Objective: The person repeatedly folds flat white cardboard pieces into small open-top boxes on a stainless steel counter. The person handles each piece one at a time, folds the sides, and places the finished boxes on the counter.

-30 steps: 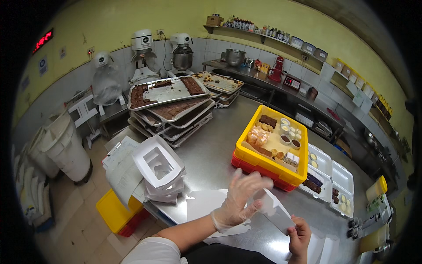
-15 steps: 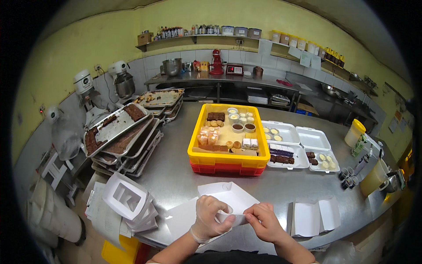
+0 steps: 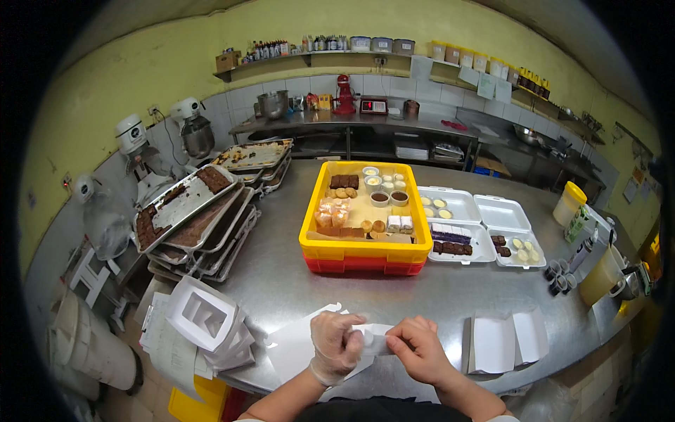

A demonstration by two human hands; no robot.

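Note:
A white cardboard box [image 3: 292, 349], partly folded, is between my hands at the front of the steel table. My left hand [image 3: 332, 348], in a clear plastic glove, curls its fingers over the box's side. The bare right hand [image 3: 422, 352] pinches an upright end flap [image 3: 376, 342] between thumb and bent fingers. Flat white card spreads out to the left of the gloved hand. Both hands cover part of the box, so its inner folds are hard to see.
A yellow crate [image 3: 306, 235] of sweets stands on a red one [image 3: 362, 266]. Foam boxes [image 3: 479, 246] with cakes lie right of it. Stacked window boxes [image 3: 211, 316] stand left, an open white box [image 3: 492, 344] right. Brownie trays [image 3: 169, 228] pile up at far left.
The box has tilted and turned between my hands, so its open inside shows less. My left hand has shifted slightly left, and the right fingers still grip the flap.

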